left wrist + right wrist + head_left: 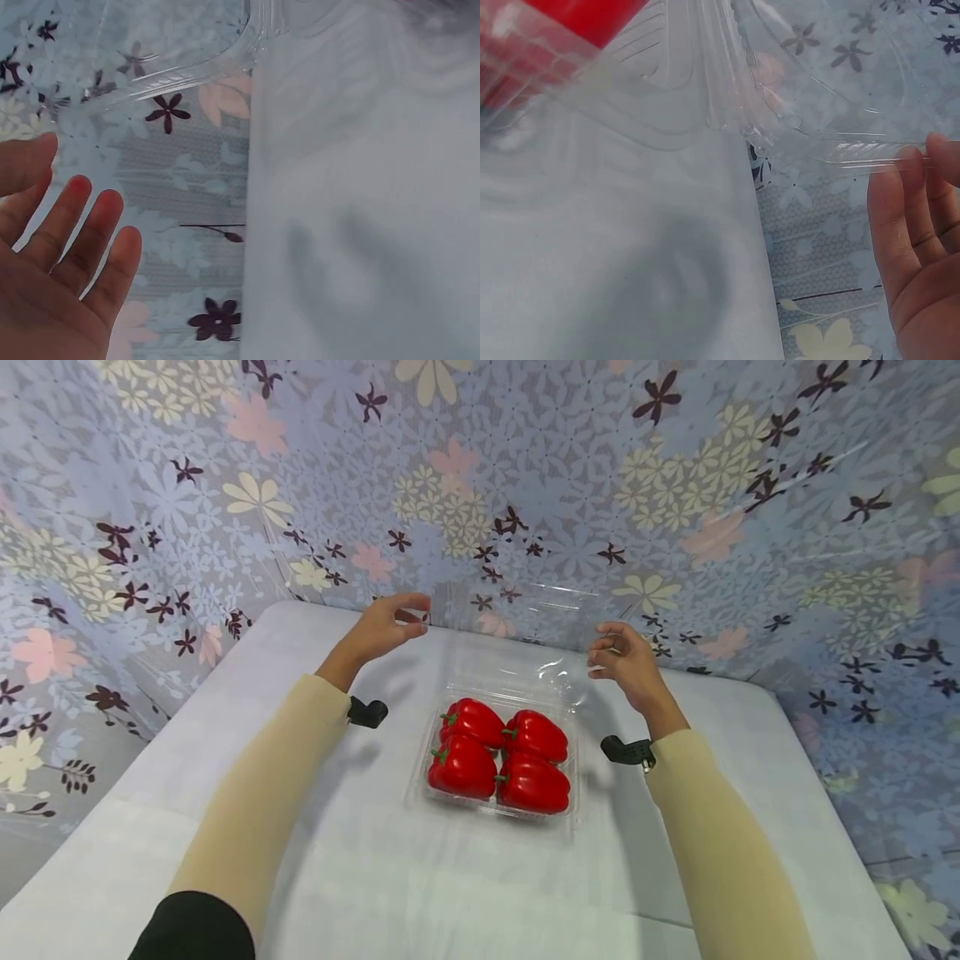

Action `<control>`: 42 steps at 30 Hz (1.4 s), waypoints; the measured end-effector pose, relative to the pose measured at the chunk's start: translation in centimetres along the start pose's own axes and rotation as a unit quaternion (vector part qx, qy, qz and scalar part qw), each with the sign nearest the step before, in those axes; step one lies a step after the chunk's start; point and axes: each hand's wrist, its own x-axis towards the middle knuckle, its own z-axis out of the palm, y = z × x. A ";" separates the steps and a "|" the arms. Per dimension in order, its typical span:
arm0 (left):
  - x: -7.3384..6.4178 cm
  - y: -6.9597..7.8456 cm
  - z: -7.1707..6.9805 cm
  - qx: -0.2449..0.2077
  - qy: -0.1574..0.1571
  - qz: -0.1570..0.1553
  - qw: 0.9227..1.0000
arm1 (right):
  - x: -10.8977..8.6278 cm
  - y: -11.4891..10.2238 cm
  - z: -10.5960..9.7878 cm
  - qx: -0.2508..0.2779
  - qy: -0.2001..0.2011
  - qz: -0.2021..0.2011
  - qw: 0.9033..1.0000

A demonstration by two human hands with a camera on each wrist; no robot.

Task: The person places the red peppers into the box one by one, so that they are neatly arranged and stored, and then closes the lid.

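Several red bell peppers [465, 766] with green stems lie in a clear plastic clamshell box [491, 808]. Its transparent lid [555, 672] is hinged at the back and stands raised, tilted away. My left hand [393, 622] hovers beside the lid's left edge, fingers loosely bent; in the left wrist view a gap separates the fingertips [111, 199] from the lid. On the other side, my right hand [624, 662] pinches the lid's right edge between thumb and fingers, as the right wrist view shows.
The box stands on a table with a white cloth [337, 877]. Behind the table's far edge hangs a flower-patterned curtain [525, 485]. Each wrist carries a small black camera [367, 712]. A dark rounded shape [195, 931] covers part of the left sleeve.
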 end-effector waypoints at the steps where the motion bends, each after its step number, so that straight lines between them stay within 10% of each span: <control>1: 0.2 0.0 0.2 -0.014 0.008 -0.009 1.000 | 0.0 0.0 0.0 0.000 0.001 0.000 1.000; 17: 2.6 1.4 3.2 -0.211 0.018 -0.078 0.974 | -0.5 -0.3 0.8 -0.049 0.032 -0.037 0.998; 42: 2.2 1.8 3.9 -0.224 0.079 -0.037 0.971 | -2.0 -0.9 1.7 -0.077 0.086 -0.102 0.988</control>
